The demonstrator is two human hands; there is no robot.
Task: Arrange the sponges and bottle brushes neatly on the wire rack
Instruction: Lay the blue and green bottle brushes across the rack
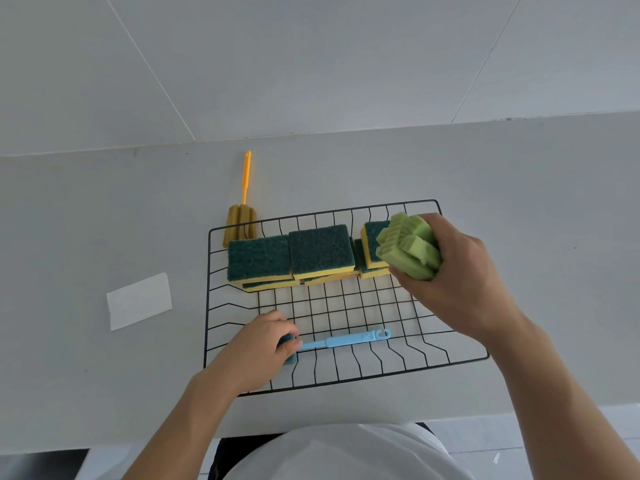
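A black wire rack lies on the white counter. Several green-topped yellow sponges are stacked in a row along its far half. My left hand is shut on the sponge head of a blue bottle brush, which lies flat across the rack's near part with its handle pointing right. My right hand grips the foam head of a green bottle brush above the rack's far right corner; its handle is hidden. An orange bottle brush lies on the counter just beyond the rack's far left corner.
A white slip of paper lies on the counter left of the rack. The counter meets a tiled wall at the back. Its front edge runs just below the rack, close to my body.
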